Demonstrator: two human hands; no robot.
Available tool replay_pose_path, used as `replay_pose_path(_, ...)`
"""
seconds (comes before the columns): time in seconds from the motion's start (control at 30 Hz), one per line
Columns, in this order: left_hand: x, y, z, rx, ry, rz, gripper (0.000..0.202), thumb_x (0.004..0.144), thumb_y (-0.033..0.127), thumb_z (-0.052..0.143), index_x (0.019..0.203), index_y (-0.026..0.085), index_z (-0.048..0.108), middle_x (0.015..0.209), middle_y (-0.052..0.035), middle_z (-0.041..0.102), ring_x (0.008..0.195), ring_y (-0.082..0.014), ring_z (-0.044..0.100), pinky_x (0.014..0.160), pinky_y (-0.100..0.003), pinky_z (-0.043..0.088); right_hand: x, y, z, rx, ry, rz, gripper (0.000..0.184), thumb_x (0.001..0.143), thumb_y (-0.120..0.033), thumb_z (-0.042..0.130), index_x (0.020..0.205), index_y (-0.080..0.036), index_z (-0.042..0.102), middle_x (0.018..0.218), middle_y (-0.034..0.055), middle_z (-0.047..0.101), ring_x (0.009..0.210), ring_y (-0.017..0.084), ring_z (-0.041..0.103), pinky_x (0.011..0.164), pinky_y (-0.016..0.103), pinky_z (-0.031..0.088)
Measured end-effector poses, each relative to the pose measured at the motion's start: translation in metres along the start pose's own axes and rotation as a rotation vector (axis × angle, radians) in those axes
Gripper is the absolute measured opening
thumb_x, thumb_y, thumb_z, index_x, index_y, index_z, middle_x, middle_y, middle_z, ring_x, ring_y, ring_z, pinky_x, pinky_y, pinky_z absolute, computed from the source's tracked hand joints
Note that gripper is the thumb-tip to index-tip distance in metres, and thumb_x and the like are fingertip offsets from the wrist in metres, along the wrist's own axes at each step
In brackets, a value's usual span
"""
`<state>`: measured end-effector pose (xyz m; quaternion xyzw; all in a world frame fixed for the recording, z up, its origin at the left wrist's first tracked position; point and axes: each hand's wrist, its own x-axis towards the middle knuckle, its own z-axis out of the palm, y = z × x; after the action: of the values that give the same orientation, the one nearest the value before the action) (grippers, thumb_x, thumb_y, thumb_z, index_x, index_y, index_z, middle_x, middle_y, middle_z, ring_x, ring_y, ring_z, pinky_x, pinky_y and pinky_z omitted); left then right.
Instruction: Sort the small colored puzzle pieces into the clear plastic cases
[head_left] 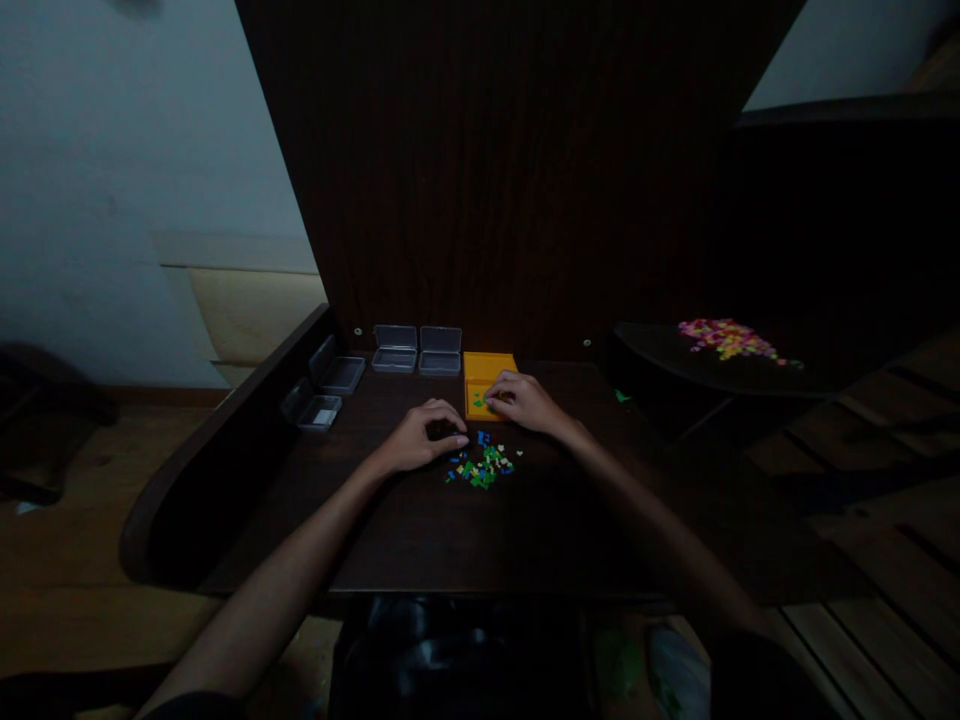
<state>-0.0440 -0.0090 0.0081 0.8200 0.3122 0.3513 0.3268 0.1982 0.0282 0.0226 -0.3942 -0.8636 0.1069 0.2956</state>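
A small heap of tiny coloured pieces (482, 466), green, blue, yellow and white, lies on the dark wooden desk (420, 530). My left hand (421, 434) rests curled at the heap's left edge, fingers bent down onto the desk; what is under them is too dark to make out. My right hand (525, 401) sits over the front of an open orange box (484, 381), fingers pinched together by a few green pieces inside it. The scene is very dim.
Two clear plastic cases (418, 350) stand at the desk's back, two more (324, 392) along the raised left rim. A second pile of pink and yellow pieces (726, 339) lies on a dark round surface at right. A tall dark panel backs the desk.
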Motion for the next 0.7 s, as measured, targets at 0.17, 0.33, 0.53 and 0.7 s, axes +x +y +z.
replay_pose_path(0.17,-0.004,0.005,0.004,0.149,-0.224,0.077,0.016,0.077,0.03,0.071,0.09,0.021,0.073,0.105,-0.0068,0.061,0.103,-0.0212,0.054,0.096,-0.037,0.042,-0.008,0.037,-0.006,-0.153,-0.02,0.134,0.013,0.081,-0.015,0.063,0.086,-0.016,0.075,0.085,0.0053,0.061,0.076,0.016,0.056,0.07,0.026,0.042)
replay_pose_path(0.33,-0.005,0.003,0.005,0.197,-0.281,0.077,0.015,0.076,0.025,0.071,0.09,0.022,0.074,0.109,-0.0064,0.058,0.106,-0.0218,0.051,0.098,-0.038,0.041,-0.01,0.049,-0.008,-0.195,-0.093,0.186,0.011,0.081,-0.018,0.066,0.086,-0.016,0.076,0.083,0.0045,0.06,0.075,0.015,0.056,0.068,0.025,0.041)
replay_pose_path(0.53,-0.005,0.002,0.002,0.223,-0.31,0.054,0.012,0.077,0.027,0.07,0.087,0.022,0.074,0.108,-0.006,0.058,0.105,-0.0216,0.052,0.098,-0.038,0.041,-0.01,0.047,-0.008,-0.255,-0.176,0.203,0.014,0.08,-0.018,0.066,0.088,-0.016,0.077,0.087,0.0059,0.063,0.078,0.016,0.058,0.07,0.024,0.042)
replay_pose_path(0.7,-0.005,0.003,0.001,0.21,-0.324,0.046,0.012,0.077,0.027,0.07,0.087,0.022,0.074,0.107,-0.0062,0.059,0.106,-0.022,0.052,0.097,-0.038,0.041,-0.011,0.041,-0.013,-0.298,-0.202,0.243,0.017,0.08,-0.015,0.063,0.091,-0.016,0.077,0.09,0.0073,0.064,0.081,0.017,0.059,0.069,0.024,0.042)
